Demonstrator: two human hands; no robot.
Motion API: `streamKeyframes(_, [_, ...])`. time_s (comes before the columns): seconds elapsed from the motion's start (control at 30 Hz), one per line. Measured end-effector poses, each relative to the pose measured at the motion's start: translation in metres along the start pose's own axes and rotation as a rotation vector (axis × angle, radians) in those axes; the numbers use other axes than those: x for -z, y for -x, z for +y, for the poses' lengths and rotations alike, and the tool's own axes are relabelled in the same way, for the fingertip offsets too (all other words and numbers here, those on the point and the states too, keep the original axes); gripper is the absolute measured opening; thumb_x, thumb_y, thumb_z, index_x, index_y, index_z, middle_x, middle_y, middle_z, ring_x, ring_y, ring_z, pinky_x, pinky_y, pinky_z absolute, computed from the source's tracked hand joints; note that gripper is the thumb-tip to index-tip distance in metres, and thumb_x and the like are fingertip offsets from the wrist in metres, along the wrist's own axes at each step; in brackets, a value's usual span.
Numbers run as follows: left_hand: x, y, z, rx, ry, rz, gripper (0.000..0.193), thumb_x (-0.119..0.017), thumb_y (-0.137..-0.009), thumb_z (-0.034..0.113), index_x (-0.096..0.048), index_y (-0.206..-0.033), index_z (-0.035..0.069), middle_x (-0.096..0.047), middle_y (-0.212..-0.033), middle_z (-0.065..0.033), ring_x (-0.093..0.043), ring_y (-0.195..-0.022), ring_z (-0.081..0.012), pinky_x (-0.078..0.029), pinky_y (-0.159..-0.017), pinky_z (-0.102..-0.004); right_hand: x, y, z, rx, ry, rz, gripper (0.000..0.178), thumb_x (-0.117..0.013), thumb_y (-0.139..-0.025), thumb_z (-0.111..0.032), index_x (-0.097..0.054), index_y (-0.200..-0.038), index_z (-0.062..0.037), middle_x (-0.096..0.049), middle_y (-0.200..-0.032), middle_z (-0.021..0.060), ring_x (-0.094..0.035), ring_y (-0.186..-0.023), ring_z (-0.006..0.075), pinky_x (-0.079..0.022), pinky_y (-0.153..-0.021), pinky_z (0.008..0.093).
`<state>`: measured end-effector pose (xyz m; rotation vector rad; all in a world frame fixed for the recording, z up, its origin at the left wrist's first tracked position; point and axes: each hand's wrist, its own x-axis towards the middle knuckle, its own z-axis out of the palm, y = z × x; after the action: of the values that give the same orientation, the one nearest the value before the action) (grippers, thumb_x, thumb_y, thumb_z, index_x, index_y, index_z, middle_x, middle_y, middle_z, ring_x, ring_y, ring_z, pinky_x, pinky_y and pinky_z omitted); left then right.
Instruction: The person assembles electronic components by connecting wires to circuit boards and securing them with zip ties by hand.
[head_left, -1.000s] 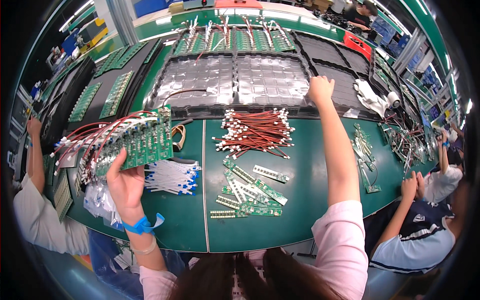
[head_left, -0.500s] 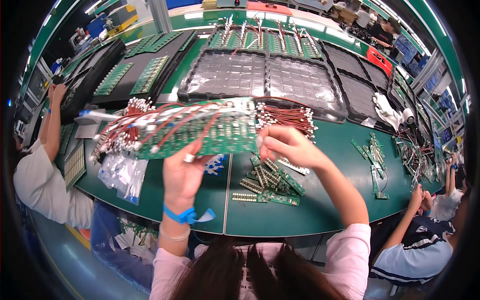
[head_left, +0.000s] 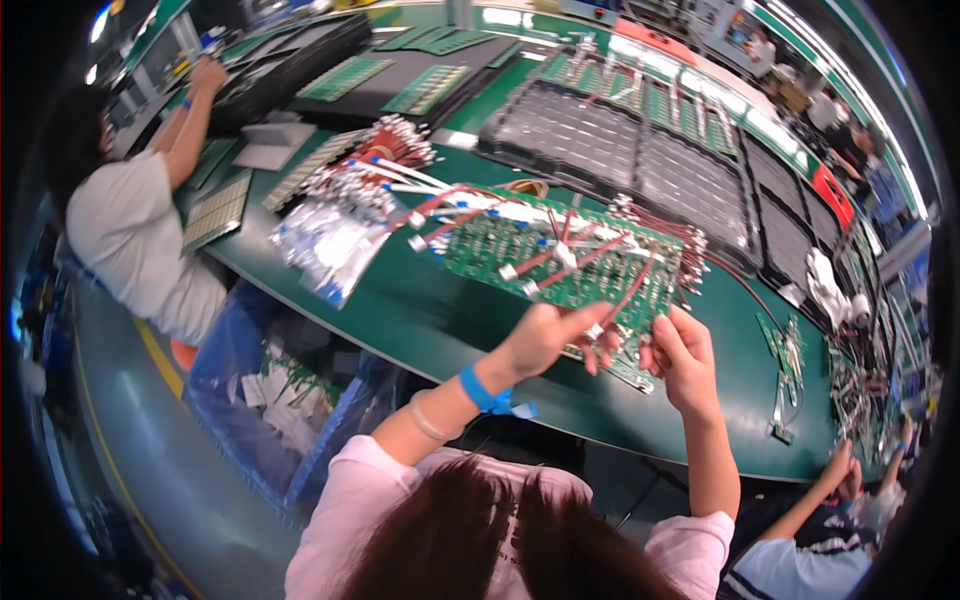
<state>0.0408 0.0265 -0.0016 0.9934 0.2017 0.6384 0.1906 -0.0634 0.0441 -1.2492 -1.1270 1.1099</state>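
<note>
A green circuit board panel (head_left: 480,250), with red and white wires and white connectors, is held tilted above the table. My left hand (head_left: 550,338) is closed at its near edge, where a white connector (head_left: 595,331) lies by the fingertips. My right hand (head_left: 685,358) pinches the panel's near right corner, thumb on top. The panel and my hands hide most of the small board strips (head_left: 632,374) beneath. Bundles of wires with white plugs (head_left: 395,145) and a clear plastic bag of blue-and-white parts (head_left: 335,245) lie left of the panel.
Black trays (head_left: 570,125) stand behind, some holding wired boards (head_left: 620,82). More strips (head_left: 783,360) and tangled wired boards (head_left: 855,380) lie to the right. A blue lined bin (head_left: 235,375) sits below the table's left side. Co-workers (head_left: 145,230) work at both sides.
My view has turned, shifting the scene. The panel has come nearer the table's front edge, its wires now drooping across it. My right hand has moved down to its near right corner.
</note>
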Motion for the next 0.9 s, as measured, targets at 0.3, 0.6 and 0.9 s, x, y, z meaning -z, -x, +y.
streamKeyframes(0.3, [-0.006, 0.006, -0.006, -0.111, -0.558, 0.008, 0.029, -0.051, -0.083, 0.028, -0.056, -0.102, 0.006, -0.058, -0.073, -0.0030, -0.051, -0.055, -0.0073, -0.040, -0.049, -0.0200, -0.003, 0.011, 0.000, -0.087, 0.178, 0.023, 0.027, -0.045, -0.086, -0.022, -0.050, -0.067, -0.0027, -0.046, -0.050, -0.0006, -0.037, -0.040, 0.0040, -0.028, -0.038, 0.0179])
streamKeyframes(0.6, [-0.027, -0.010, 0.006, 0.235, -0.492, 0.023, 0.033, -0.047, -0.085, 0.033, -0.061, -0.082, 0.004, -0.056, -0.066, -0.0003, -0.046, -0.054, -0.0049, -0.034, -0.049, -0.0183, 0.011, 0.020, 0.007, 0.086, 0.139, 0.141, 0.024, -0.049, -0.084, -0.019, -0.051, -0.066, -0.0029, -0.043, -0.053, -0.0042, -0.035, -0.045, 0.0023, -0.028, -0.041, 0.0176])
streamKeyframes(0.9, [-0.034, -0.032, -0.010, -0.164, -1.223, -0.366, 0.035, -0.040, -0.086, 0.023, -0.041, -0.120, 0.015, -0.058, -0.068, -0.0009, -0.054, -0.052, -0.0133, -0.043, -0.047, -0.0222, 0.048, 0.031, 0.020, 0.014, 0.073, 0.191, 0.024, -0.055, -0.081, -0.023, -0.060, -0.074, -0.0001, -0.049, -0.055, -0.0032, -0.039, -0.051, 0.0020, -0.030, -0.045, 0.0179])
